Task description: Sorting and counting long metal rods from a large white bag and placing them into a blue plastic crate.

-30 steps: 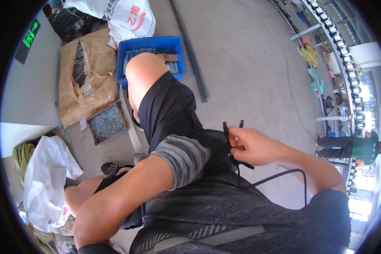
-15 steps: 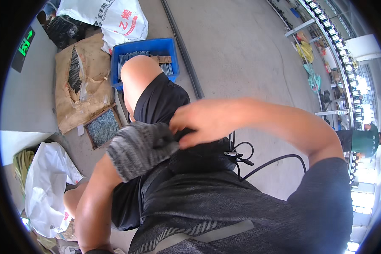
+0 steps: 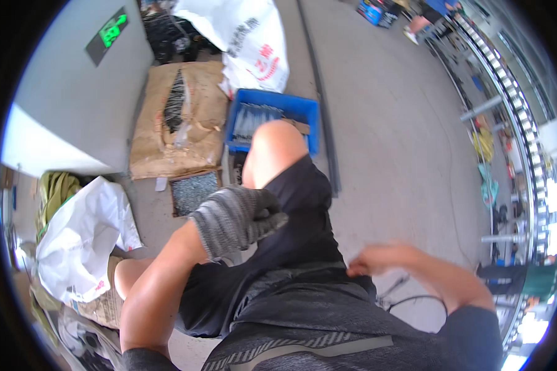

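A grey-striped knit glove (image 3: 220, 216) covers my left hand (image 3: 244, 217), held above my lap near the raised knee. Its fingers curl in toward the palm, and I see nothing between them. My bare right hand (image 3: 380, 258) is out to the right of my hip, apart from the left. Motion blurs its fingers, so what they hold, if anything, does not show. Beyond the knee stands a blue bin (image 3: 277, 98) with thin metal rods in it. A shallow tray of small metal parts (image 3: 195, 193) lies on the floor near the gloved hand.
A torn brown sack (image 3: 145, 145) showing dark metal pieces lies by the wall. White sacks (image 3: 83, 238) are at the left and far side. A long dark bar (image 3: 320, 93) runs along the floor. At right is a roller conveyor (image 3: 529, 130), with people nearby. A black cable (image 3: 418, 298) loops at my right side.
My right hand has let go of the gloved left hand and swung right and down. The glove stays on the left hand. The view has turned, shifting the bin and sacks rightward.
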The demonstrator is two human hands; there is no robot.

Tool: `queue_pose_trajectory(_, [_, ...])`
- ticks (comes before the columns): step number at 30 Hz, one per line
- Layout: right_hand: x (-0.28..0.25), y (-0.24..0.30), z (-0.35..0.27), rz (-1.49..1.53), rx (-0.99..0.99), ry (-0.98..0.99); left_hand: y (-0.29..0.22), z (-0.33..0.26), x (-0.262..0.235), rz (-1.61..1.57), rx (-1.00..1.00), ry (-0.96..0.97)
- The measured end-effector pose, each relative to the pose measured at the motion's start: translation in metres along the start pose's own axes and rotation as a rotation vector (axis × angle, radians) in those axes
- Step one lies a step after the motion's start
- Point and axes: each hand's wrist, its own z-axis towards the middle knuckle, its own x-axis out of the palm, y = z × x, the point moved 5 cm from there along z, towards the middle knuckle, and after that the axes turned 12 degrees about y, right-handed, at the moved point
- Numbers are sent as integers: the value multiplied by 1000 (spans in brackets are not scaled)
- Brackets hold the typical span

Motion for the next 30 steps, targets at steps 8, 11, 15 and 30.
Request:
queue_pose_trajectory(8, [125,-108,60,880,-27,156,36,-8,-12,78,-21,-18])
queue_pose_trajectory(11, [25,-83,48,533,-20,86,57,-35,-21,31,-113,-42])
queue_pose_trajectory(15, [-128,-102,3,367,152,-178,84,-23,-33,56,-127,-23])
queue_pose_trajectory(30, [-153,-7,-6,243,193,139,138,-339,73,-570,-269,-971])
